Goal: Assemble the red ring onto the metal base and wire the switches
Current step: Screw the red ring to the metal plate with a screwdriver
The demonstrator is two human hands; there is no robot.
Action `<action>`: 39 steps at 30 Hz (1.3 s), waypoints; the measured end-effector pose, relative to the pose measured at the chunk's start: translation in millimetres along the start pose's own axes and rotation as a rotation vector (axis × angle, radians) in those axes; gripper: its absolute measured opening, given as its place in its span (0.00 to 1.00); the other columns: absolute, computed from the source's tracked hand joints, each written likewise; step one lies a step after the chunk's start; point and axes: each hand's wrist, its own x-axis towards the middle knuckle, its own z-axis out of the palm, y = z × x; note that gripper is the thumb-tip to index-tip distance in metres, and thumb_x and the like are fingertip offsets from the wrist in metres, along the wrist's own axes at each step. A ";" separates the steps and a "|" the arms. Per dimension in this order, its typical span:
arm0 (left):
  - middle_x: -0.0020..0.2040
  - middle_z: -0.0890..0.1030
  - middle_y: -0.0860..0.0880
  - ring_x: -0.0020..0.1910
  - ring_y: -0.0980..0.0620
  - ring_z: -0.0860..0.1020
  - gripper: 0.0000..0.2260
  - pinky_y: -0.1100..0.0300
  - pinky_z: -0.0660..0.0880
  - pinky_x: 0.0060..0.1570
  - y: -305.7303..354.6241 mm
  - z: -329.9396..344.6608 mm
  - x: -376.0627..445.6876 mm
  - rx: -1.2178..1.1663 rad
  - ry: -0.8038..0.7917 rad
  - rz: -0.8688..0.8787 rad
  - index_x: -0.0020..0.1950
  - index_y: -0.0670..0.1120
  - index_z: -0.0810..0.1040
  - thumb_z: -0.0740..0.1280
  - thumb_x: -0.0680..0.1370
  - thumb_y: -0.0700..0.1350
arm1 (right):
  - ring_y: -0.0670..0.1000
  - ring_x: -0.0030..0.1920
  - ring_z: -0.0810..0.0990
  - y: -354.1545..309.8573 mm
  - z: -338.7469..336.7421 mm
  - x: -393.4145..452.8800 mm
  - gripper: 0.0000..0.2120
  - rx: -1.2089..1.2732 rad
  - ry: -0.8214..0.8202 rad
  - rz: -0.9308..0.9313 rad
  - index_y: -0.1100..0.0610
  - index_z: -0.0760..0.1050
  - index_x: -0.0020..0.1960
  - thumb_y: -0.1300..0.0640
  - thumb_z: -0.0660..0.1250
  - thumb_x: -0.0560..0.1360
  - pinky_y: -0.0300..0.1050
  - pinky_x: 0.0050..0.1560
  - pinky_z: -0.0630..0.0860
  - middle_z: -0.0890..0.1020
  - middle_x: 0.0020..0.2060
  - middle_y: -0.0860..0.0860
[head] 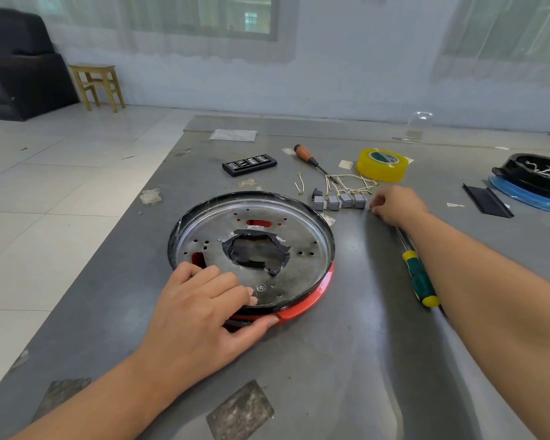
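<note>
Resting at the frame's centre on the dull grey table [346, 360], the round metal base [251, 246] is a shiny perforated disc with a black rim and a ragged patch of dark tape over its middle hole. The glossy red ring [305, 304] peeks out beneath its lower right edge. The left hand [200, 315] grips both there, fingers flat on the disc, thumb pressed against the red ring. To the right of centre, the right hand [394, 206] has its fingers curled, pinching something tiny beside the row of small grey boxy switches [340, 201] with thin pale wires [350, 181]. A yellow tape roll [382, 164] sits above them.
</note>
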 end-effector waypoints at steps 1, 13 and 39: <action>0.36 0.77 0.57 0.36 0.52 0.73 0.20 0.56 0.66 0.43 -0.1 0.0 0.3 -0.001 -0.001 0.001 0.39 0.51 0.81 0.68 0.79 0.66 | 0.57 0.51 0.79 -0.9 0.7 0.2 0.05 -0.014 0.005 0.006 0.46 0.80 0.49 0.56 0.69 0.78 0.53 0.54 0.80 0.83 0.51 0.53; 0.36 0.78 0.57 0.36 0.51 0.75 0.19 0.54 0.69 0.42 2.9 -6.2 2.1 -0.035 -0.015 -0.004 0.40 0.51 0.82 0.70 0.78 0.65 | 0.56 0.49 0.80 -25.2 -30.2 -60.1 0.04 0.161 0.219 -0.094 0.54 0.81 0.49 0.57 0.67 0.77 0.48 0.46 0.78 0.84 0.46 0.53; 0.41 0.83 0.56 0.37 0.52 0.79 0.13 0.57 0.69 0.37 -13.9 -19.3 7.5 -0.111 -0.147 0.096 0.49 0.52 0.87 0.71 0.78 0.59 | 0.49 0.43 0.87 -165.1 -42.1 -175.3 0.04 0.453 -0.660 -0.721 0.54 0.83 0.51 0.60 0.73 0.77 0.39 0.52 0.81 0.88 0.42 0.48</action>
